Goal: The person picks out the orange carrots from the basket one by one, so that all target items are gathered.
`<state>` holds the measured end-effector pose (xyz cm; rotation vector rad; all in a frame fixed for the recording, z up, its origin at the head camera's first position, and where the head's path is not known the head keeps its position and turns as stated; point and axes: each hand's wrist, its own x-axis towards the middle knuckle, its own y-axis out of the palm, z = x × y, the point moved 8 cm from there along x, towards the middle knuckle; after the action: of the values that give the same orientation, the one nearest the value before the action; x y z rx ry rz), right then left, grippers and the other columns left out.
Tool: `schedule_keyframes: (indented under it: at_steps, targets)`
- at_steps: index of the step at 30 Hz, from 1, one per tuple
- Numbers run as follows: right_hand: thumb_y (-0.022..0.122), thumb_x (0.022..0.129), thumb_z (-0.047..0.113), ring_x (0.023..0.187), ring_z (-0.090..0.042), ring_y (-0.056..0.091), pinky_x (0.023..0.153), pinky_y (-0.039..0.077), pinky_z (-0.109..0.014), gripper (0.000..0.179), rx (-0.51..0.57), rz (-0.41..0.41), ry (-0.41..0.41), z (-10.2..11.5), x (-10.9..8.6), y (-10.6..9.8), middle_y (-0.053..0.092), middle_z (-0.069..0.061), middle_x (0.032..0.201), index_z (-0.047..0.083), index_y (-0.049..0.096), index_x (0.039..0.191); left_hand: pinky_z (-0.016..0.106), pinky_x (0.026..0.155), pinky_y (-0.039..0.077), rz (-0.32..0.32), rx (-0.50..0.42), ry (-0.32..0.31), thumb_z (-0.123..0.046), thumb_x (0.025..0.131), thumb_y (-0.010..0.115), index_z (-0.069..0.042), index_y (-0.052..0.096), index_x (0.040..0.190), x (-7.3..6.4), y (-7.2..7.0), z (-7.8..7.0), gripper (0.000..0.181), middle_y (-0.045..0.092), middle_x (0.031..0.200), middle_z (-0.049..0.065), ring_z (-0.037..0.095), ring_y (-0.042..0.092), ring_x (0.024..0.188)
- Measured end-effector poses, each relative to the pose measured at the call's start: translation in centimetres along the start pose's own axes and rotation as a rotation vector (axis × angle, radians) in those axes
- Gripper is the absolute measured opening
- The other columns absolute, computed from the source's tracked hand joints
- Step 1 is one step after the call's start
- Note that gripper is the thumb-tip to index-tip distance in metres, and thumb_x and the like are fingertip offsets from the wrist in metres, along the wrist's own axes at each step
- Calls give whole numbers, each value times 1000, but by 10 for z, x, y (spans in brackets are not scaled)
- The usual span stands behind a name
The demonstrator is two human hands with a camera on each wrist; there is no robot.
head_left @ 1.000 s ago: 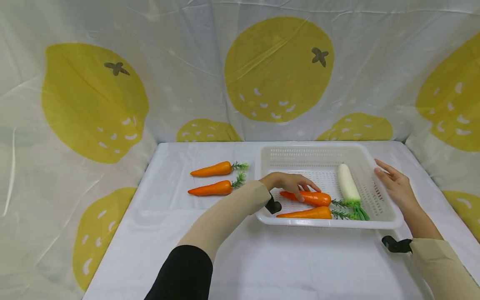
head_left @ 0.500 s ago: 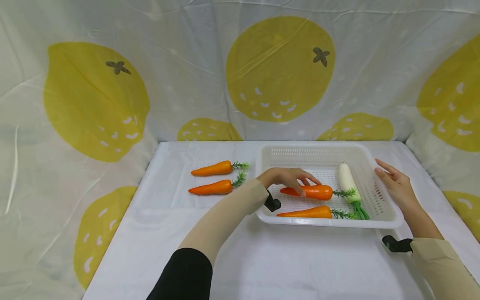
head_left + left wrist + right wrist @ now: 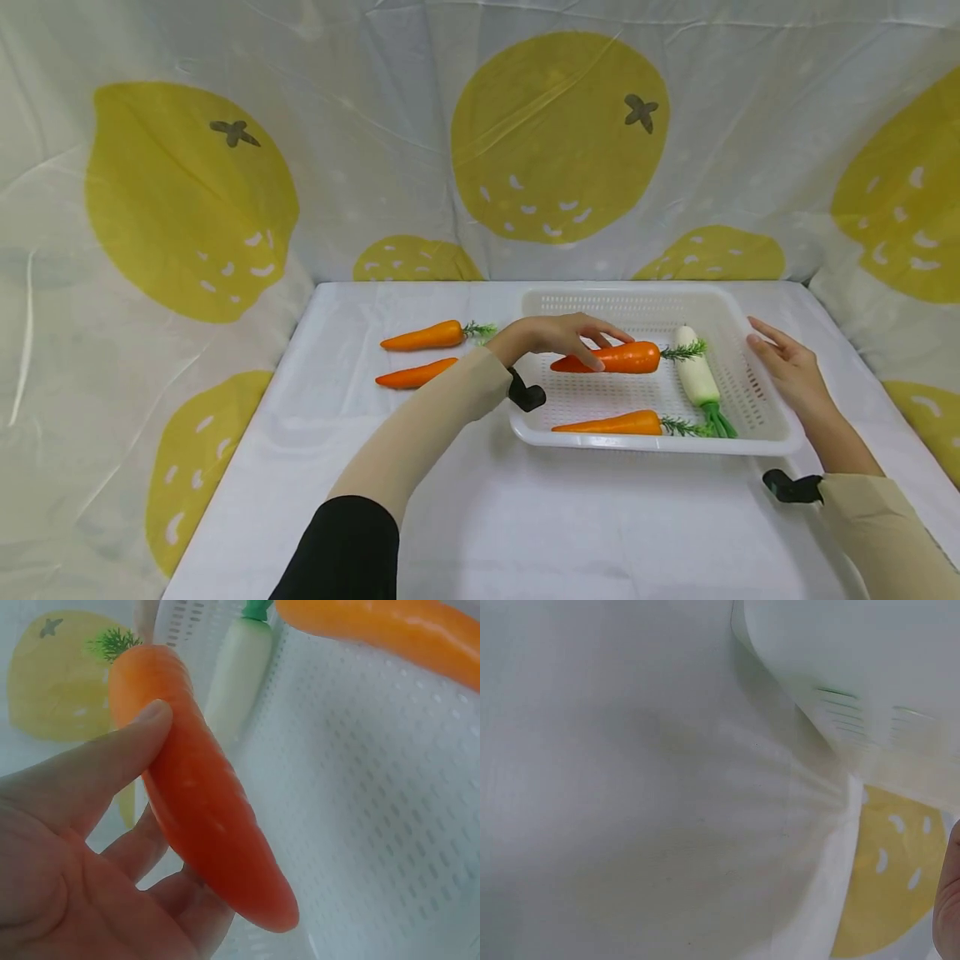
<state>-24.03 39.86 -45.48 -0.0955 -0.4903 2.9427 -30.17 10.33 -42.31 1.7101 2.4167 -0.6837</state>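
My left hand pinches an orange carrot between thumb and fingers, holding it above the white perforated basket. In the left wrist view the thumb lies across the upper side of this carrot, and its green tuft points away from the palm. Below it in the basket lie a second carrot along the near side and a white radish toward the right end. Fairly straight fingers of my right hand touch the basket's right rim. Only a sliver of that hand shows in the right wrist view.
Left of the basket, two more carrots lie on the white-covered table: a far carrot and a near carrot, whose leaves my left arm covers. Behind the table hangs a lemon-print curtain.
The held carrot has risen from beside the near carrot and moved toward the back of the basket with my left hand. My right hand has stayed at the rim.
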Motion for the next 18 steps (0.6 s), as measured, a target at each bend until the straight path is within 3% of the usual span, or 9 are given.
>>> schedule_keyframes:
  at_steps: [10,18]
  targets:
    - [56,103,35,76,10,61,61,52,-14,56,6,5,7,1,-1,0,60,37,91,21,39,155,29,94,50,1,24,76,-4,94,68,-15,46,151,-28,-3,-24,61,57,134,9,23,62,114]
    - [56,102,35,76,9,62,61,53,-15,56,18,7,7,-1,-1,1,62,36,91,22,40,155,28,98,48,-6,65,153,-5,94,68,-13,46,150,-51,-4,-35,61,55,139,3,13,52,124]
